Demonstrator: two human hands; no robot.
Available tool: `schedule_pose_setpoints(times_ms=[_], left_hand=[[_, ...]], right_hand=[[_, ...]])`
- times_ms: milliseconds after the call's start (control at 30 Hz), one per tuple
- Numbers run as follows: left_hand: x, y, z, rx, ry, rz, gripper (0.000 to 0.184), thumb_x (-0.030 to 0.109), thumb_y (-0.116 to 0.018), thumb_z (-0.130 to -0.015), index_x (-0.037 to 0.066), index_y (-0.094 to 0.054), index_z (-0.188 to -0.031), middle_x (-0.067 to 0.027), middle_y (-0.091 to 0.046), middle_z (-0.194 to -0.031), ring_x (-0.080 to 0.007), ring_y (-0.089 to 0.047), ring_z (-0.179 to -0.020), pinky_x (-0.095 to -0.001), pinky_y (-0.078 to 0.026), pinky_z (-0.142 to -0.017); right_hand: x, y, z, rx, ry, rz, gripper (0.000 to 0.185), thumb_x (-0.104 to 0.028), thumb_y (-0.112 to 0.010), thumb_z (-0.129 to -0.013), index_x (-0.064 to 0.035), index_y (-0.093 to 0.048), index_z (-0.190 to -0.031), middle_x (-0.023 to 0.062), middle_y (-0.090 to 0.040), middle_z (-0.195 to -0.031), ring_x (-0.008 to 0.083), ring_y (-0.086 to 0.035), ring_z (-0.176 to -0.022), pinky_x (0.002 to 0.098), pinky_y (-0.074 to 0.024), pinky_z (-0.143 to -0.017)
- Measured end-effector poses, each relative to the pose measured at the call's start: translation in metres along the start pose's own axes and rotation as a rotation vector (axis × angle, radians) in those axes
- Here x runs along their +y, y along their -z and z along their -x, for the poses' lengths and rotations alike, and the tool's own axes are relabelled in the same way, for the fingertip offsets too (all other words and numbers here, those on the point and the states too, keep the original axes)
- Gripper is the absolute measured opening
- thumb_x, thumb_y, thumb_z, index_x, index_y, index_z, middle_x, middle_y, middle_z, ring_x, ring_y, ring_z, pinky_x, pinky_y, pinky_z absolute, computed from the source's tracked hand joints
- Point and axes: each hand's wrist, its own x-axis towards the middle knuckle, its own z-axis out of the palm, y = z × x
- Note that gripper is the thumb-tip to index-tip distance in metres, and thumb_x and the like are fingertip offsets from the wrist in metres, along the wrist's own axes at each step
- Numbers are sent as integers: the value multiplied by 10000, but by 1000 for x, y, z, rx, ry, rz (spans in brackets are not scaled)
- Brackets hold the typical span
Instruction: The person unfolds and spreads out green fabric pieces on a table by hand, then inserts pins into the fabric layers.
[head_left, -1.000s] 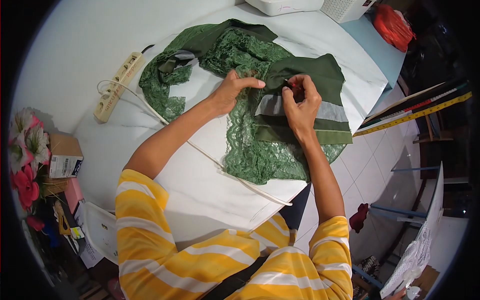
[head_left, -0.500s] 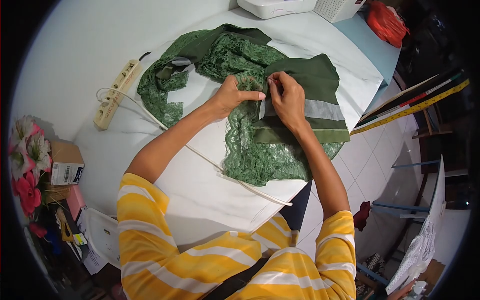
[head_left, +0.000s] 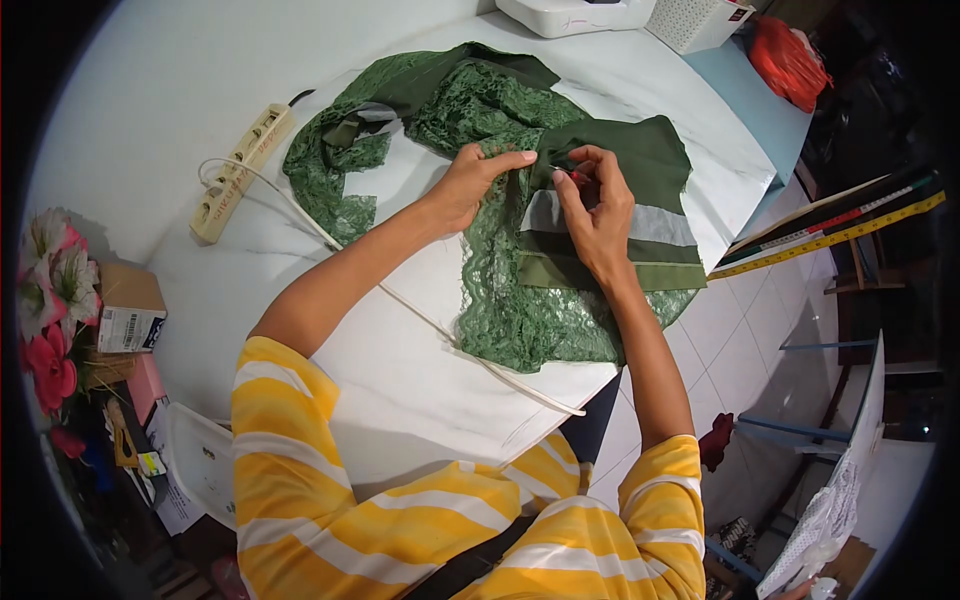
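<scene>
A green lace garment piece lies spread over the white table, with plain dark green cloth joined to it on the right. Across that cloth run a grey strip and a lighter green band. My left hand grips the lace near the seam, its thumb stretched along the top. Just right of it, my right hand pinches a small thing with a red part over the dark green cloth. Fingers hide most of that thing, so its kind is unclear.
A white power strip lies at the left, its cable crossing the table in front of the lace. Yellow tape measure hangs beyond the right edge. A white machine base, a basket and a red bag stand at the back.
My right hand has drawn away from the seam, a little to the right, and a red bit now shows between its fingers. The left hand stays on the lace, thumb pointing slightly higher.
</scene>
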Motion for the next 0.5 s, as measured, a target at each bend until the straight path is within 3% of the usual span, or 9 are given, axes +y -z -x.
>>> schedule_pose_setpoints(times_ms=[200, 500], left_hand=[[-5, 2, -4, -1, -49, -5, 95, 116, -699, -815, 34, -698, -864, -38, -692, -832, -73, -621, -718, -177, -475, -649], [-3, -1, -2, 6, -47, -16, 87, 120, -706, -816, 42, -698, -853, -23, -686, -813, -60, -607, -708, -166, -468, -642]], right_hand=[[2, 1, -1, -13, 264, 213, 105, -61, -641, -770, -63, -579, -854, 40, -548, -754, 191, -455, -662, 304, -384, -662], [2, 2, -1, -20, 307, 257, 111, -48, -640, -745, -71, -569, -827, 39, -545, -744, 197, -448, -661, 307, -374, -666]])
